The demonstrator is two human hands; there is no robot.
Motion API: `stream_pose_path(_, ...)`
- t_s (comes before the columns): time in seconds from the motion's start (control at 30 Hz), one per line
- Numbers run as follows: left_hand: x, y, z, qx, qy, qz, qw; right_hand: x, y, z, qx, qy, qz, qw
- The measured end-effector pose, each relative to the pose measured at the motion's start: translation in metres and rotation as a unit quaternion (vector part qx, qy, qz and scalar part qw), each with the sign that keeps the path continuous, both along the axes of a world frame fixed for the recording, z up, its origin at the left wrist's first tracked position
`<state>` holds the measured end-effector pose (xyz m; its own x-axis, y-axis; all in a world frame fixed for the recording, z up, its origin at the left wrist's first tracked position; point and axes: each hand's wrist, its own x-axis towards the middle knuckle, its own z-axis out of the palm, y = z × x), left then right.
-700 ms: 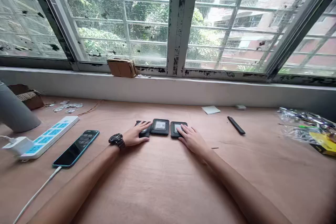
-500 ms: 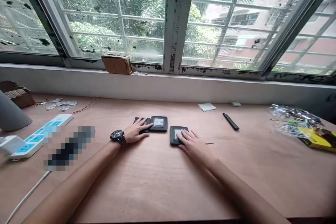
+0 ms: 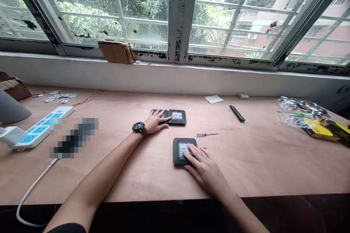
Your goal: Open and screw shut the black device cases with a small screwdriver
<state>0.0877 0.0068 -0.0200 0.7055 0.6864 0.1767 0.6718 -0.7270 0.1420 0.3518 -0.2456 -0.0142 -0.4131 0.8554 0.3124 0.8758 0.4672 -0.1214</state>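
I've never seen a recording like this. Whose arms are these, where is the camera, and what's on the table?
No machine is involved: these are a person's own bare arms, seen from a camera worn on their head, looking forward and down. The left hand lies flat on a black rectangular device, beside a second labelled device. The right hand rests on a third black device, with its fingers on the device's white label. Neither hand is gripping anything. The wooden table also holds a small red-handled screwdriver and a power strip with blue sockets. A black watch sits on the left wrist.
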Motion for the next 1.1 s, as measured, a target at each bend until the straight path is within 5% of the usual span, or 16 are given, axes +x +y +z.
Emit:
stream_pose_path(0.2, 0.01, -0.002, -0.004, 0.023, -0.027, 0.014, 0.999, 0.01, 0.009, 0.007, -0.01, 0.092, 0.025, 0.995)
stream_pose_path(0.33, 0.011, -0.002, -0.005, 0.03, -0.031, 0.008, 0.999, 0.046, 0.055, 0.043, -0.016, 0.209, -0.011, 0.978)
stream_pose_path(0.47, 0.011, -0.004, -0.005, 0.046, -0.044, 0.001, 0.998, 0.084, 0.109, 0.069, -0.132, 0.191, -0.056, 0.971)
stream_pose_path(0.73, 0.006, -0.036, 0.005, 0.121, -0.251, -0.044, 0.959, 0.103, 0.124, 0.035, -0.241, 0.201, -0.035, 0.949)
stream_pose_path(0.93, 0.018, -0.114, 0.014, -0.001, -0.221, -0.056, 0.974, 0.106, 0.122, 0.029, -0.273, 0.211, -0.023, 0.938)
stream_pose_path(1.1, 0.042, -0.166, 0.003, -0.06, -0.169, 0.043, 0.983, 0.095, 0.124, 0.02, -0.196, 0.214, -0.038, 0.956)
